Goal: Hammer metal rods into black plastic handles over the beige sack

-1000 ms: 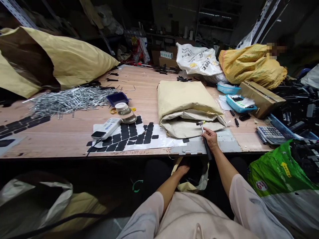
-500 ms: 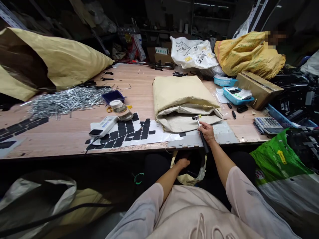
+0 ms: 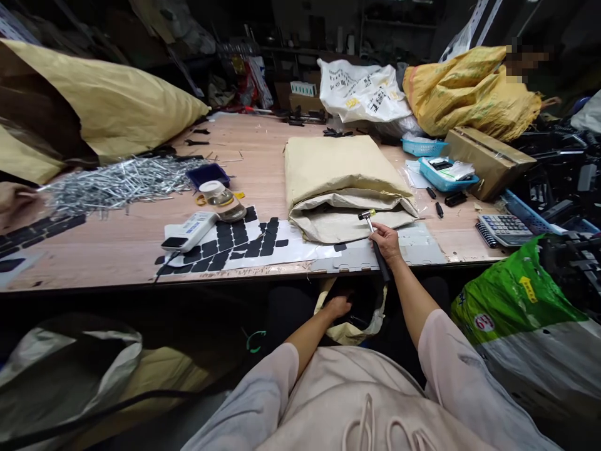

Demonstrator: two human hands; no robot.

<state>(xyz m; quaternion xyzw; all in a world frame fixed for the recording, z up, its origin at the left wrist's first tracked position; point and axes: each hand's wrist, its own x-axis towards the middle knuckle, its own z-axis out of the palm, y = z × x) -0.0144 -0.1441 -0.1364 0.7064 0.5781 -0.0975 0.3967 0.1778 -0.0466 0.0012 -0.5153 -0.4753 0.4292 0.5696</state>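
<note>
My right hand [image 3: 387,242] is closed round the black handle of a small hammer [image 3: 367,216], resting on a grey metal plate [image 3: 417,252] at the table's near edge. The hammer's head lies against the open mouth of a flat tan paper sack [image 3: 342,181]. My left hand [image 3: 337,306] is below the table edge, reaching into a pale bag [image 3: 350,329] between my knees; its fingers are hidden. Sheets of black pads [image 3: 235,241] lie to the left of the plate.
A white hand-held device [image 3: 188,230], a glass jar [image 3: 218,195], a dark blue tray [image 3: 206,175] and a heap of metal pins [image 3: 117,181] sit left. Blue baskets [image 3: 446,172], a cardboard box [image 3: 488,160] and a calculator [image 3: 504,227] lie right. Another person's hand [image 3: 12,194] shows far left.
The view has shifted a little; my right hand and hammer stay by the sack's mouth. Another person's hand has come into view at the far left edge.
</note>
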